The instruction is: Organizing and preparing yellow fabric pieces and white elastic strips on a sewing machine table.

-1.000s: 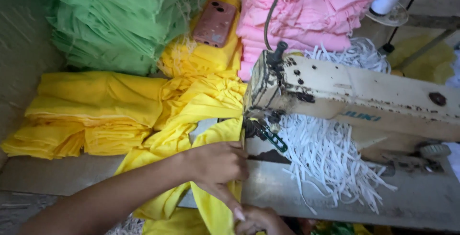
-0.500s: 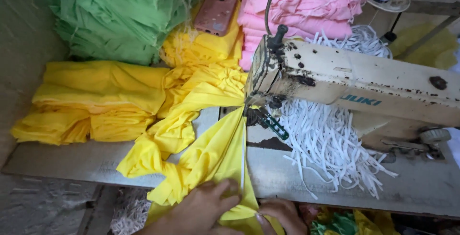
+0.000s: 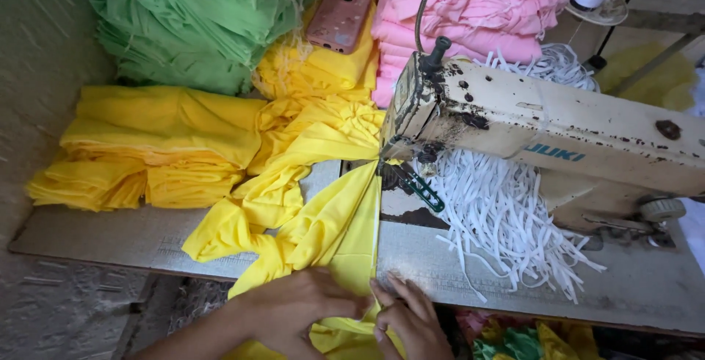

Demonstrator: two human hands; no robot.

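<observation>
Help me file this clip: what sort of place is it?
Probably a small garment sewing workshop: a worn sewing machine on a bench, stacks of green cloth and pink cloth, and both hands feeding yellow cloth.
</observation>
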